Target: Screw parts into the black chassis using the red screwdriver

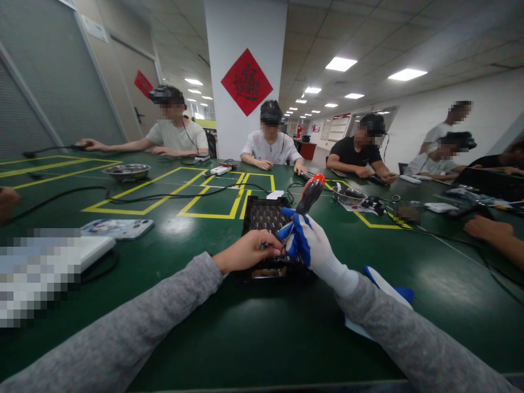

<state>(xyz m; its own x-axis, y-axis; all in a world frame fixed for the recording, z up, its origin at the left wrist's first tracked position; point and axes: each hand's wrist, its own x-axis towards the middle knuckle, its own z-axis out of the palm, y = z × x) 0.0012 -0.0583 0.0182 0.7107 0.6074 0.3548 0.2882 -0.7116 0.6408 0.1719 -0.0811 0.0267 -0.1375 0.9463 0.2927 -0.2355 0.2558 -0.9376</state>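
Observation:
A black tray point(262, 214) with a grid of small holes lies on the green table in front of me. My right hand point(313, 245), in a white and blue glove, is wrapped round a screwdriver point(309, 197) with a black and red handle, tip pointing down at the tray's near edge. My bare left hand point(248, 250) is closed in a pinch beside the screwdriver tip, over the tray's near left part. What the fingers pinch is too small to make out. Both forearms wear grey sleeves.
A spare white and blue glove point(388, 292) lies by my right arm. A phone point(117, 228), a metal bowl point(126, 172) and black cables point(164, 195) lie on the table point(213, 327) with yellow tape lines. Several people sit around the far side and right.

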